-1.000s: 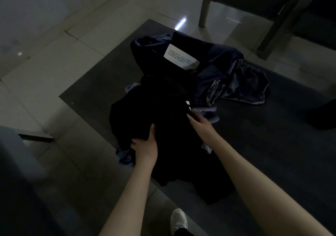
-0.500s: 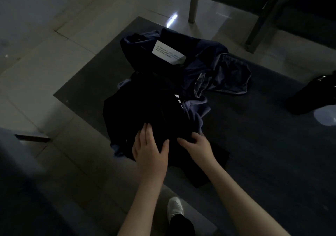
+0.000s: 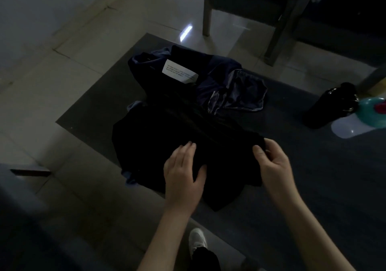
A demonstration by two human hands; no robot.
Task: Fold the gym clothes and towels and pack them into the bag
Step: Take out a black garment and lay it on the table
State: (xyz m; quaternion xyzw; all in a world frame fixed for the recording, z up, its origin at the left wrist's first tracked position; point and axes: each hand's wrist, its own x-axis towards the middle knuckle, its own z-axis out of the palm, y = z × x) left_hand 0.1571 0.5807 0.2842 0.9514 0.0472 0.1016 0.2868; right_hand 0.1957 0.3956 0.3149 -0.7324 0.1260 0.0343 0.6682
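Left hand (image 3: pixel 183 172) lies flat on the black garment (image 3: pixel 158 137), fingers straight and together, thumb spread. Right hand (image 3: pixel 273 162) grips the garment's right edge, thumb on top and fingers curled behind the fabric.

Head view: the black garment lies spread on the near left part of the dark mat (image 3: pixel 313 176). Its long axis runs roughly side to side across the mat. One corner points toward the near edge of the mat, and its left side hangs over the mat's left edge. A crumpled blue garment (image 3: pixel 236 89) with a white label (image 3: pixel 179 72) lies toward the mat's far edge. A black bottle (image 3: pixel 330 105) stands at the mat's right side.
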